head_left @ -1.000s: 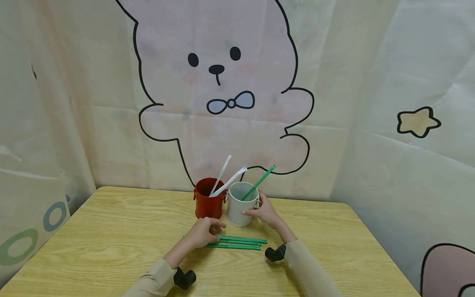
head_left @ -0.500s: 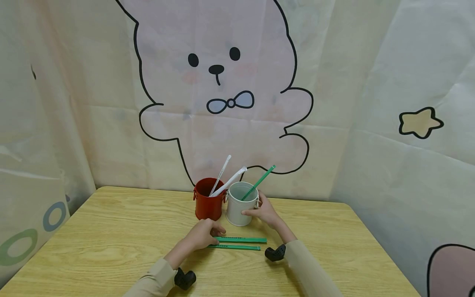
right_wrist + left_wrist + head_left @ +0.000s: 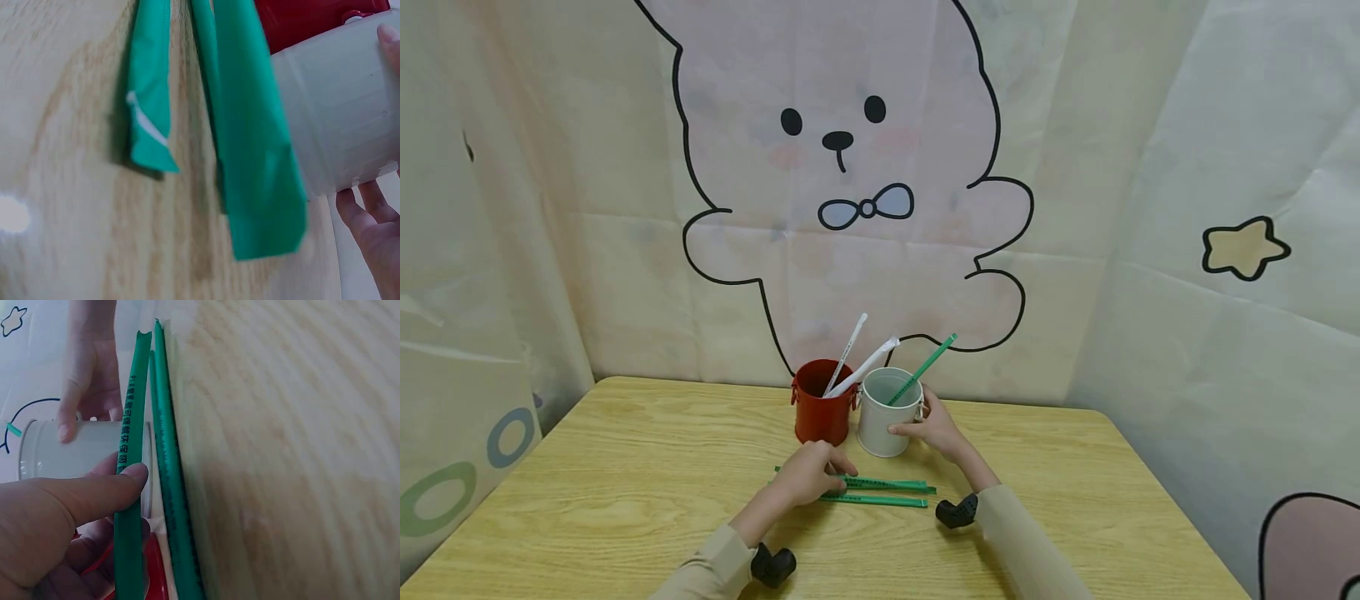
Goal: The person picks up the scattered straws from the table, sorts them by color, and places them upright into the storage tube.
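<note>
My left hand (image 3: 808, 472) is low over the table, pinching a green paper-wrapped straw (image 3: 132, 412) between thumb and fingers. Dark printed characters run along its wrapper. Other green wrapped straws (image 3: 169, 469) lie on the wood beside it; in the head view the hand covers their left parts. My right hand (image 3: 936, 429) grips the white bucket (image 3: 882, 429) at its right side, thumb across the front. One green straw (image 3: 934, 358) leans out of this bucket. Close on its left is a red bucket (image 3: 820, 418) with two white wrapped straws (image 3: 872, 360) slanting out of it.
The wooden table (image 3: 647, 467) reaches back to a cloth backdrop (image 3: 625, 275) printed with a cartoon animal. More cloth hangs at both sides. A black wrist device (image 3: 772, 565) sits at the left cuff, and a similar device (image 3: 957, 512) at the right cuff.
The green straws at my left hand have shifted: they lined up half a second ago, and now the held one crosses another at a slight angle. The right hand and both buckets have stayed put.
</note>
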Tool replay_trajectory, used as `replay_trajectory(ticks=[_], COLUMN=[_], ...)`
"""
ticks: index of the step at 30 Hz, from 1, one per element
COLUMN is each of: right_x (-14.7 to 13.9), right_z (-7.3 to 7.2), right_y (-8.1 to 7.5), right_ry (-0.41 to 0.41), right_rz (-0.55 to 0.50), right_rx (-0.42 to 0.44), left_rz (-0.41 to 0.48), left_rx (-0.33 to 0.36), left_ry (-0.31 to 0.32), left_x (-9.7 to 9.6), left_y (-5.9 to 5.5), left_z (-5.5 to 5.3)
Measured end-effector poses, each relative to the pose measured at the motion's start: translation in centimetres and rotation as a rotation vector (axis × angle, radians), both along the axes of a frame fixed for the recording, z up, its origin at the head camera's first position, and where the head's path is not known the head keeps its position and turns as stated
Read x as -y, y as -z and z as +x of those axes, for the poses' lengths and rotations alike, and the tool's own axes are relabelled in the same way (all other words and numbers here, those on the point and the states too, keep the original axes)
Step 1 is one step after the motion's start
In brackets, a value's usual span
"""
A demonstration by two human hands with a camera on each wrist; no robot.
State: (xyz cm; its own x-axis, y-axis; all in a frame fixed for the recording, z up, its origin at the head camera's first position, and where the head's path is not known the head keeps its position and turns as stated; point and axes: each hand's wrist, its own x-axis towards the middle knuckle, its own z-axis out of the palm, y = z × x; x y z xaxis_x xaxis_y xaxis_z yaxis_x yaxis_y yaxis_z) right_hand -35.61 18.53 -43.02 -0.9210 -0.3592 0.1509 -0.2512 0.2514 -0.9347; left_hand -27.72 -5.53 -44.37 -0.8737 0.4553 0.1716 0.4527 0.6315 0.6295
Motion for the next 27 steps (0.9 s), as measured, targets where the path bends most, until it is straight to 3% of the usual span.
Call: replay_trajectory(ticks=[11, 18, 27], right_x=[0.0, 0.0, -0.3], right_z=[0.1, 0.1, -1.1], right_y=[-0.2, -0.2, 1.5], right_ry=[0.008, 0.002, 0.008], right_rz=[0.002, 0.0, -0.014], right_rx=[0.019, 0.014, -0.03], left_rz=[0.019, 0.1, 0.188], left_rx=[-0.056, -0.105, -0.212], left_ry=[-0.064, -0.086, -0.163], left_x=[0.5, 0.4, -0.2], left_y=[-0.6, -1.1, -2.2], left_z=[0.3, 0.5, 0.3])
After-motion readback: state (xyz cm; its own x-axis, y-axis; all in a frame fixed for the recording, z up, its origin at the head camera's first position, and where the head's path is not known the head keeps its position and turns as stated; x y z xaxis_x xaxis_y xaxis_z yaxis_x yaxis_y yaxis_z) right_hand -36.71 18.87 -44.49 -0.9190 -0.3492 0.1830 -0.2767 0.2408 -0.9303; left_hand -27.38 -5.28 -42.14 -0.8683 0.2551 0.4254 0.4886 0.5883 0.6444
